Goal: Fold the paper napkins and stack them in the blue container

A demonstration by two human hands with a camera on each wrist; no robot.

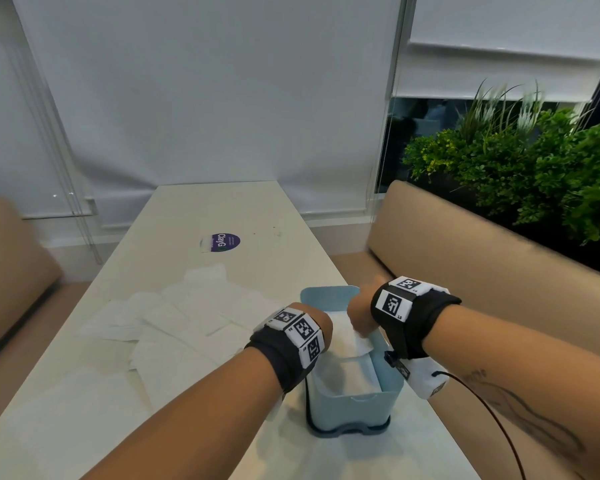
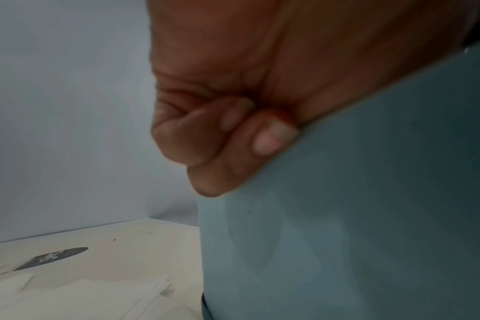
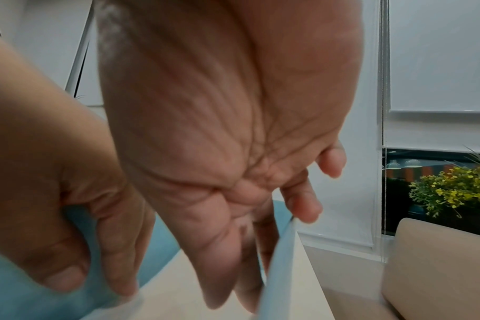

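head view shows folded napkins (image 1: 347, 374) stacked inside the blue container (image 1: 355, 410)

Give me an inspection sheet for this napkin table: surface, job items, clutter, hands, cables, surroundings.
Surface: pale table, few dark specks at the far end.
Job's things: blue container near the right edge, folded napkins stacked inside; loose napkins spread to its left.
Clutter: round purple sticker.
Hands: left hand grips the container's left wall; right hand reaches in, straight fingers on the top napkin.
Cables: dark cable trailing from under the right wrist.
Surroundings: beige benches, white blinds, green plants.
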